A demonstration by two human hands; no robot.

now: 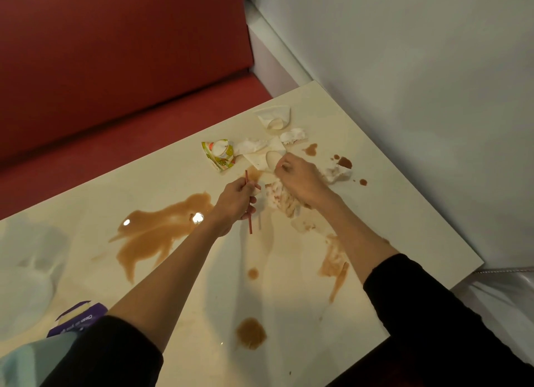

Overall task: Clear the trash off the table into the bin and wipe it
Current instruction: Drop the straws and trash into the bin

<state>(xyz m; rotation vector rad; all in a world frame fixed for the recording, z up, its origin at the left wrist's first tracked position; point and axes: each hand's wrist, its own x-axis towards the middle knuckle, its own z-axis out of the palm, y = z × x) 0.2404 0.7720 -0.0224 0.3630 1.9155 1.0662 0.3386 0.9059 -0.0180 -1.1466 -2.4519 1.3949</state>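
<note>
Gathering trash at the far bench [289,285]: left grip [237,199] clamped on red straw [250,225], right grip [300,181] pinching white spoon [273,159] beside napkins [251,145]; I'd next bin these (bin unseen), then wipe the spill [156,233].

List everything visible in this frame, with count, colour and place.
table: one, cream, lower frame, against the wall
brown spills: one large puddle left of centre, several smaller spots around it
red straw: one, red, in the left hand
white spoon: one, white, at the right hand's fingertips
patterned cup: one, green and yellow print, crushed, far middle
white cup: one, white, crushed, far edge
napkins: several, white, some stained, around the right hand
purple packet: one, purple and white, near left
bench: one, red, beyond the table
left hand: grips the straw
right hand: pinches the spoon
</note>
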